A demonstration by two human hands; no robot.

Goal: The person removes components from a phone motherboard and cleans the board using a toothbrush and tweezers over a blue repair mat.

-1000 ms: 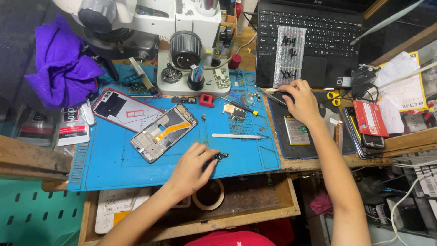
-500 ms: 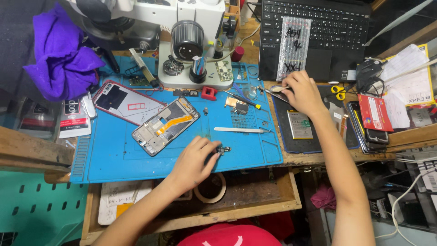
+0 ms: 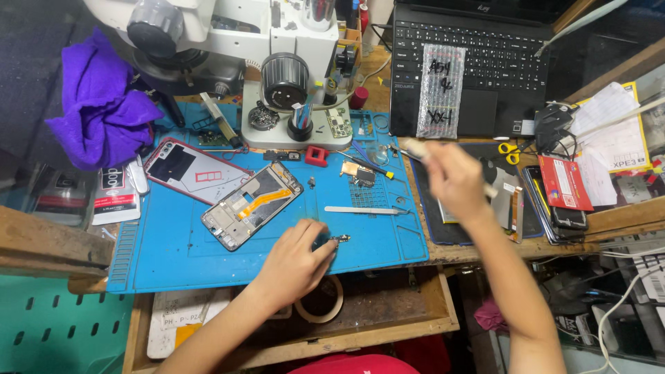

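- Left hand (image 3: 294,262) rests on the blue repair mat (image 3: 173,249), fingers (image 3: 324,242) pinching a small metal part (image 3: 341,239).
- Right hand (image 3: 454,179), blurred, holds a brush (image 3: 414,148) just right of the mat.
- An opened phone frame (image 3: 253,205) lies on the mat.

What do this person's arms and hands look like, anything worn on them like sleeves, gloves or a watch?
Both arms are bare from the bottom of the picture up to the fingers: no sleeves, no gloves. The left hand shows no ring, watch or band on its wrist. The right hand is blurred, so small items like a ring cannot be told, but its wrist and forearm look uncovered too.
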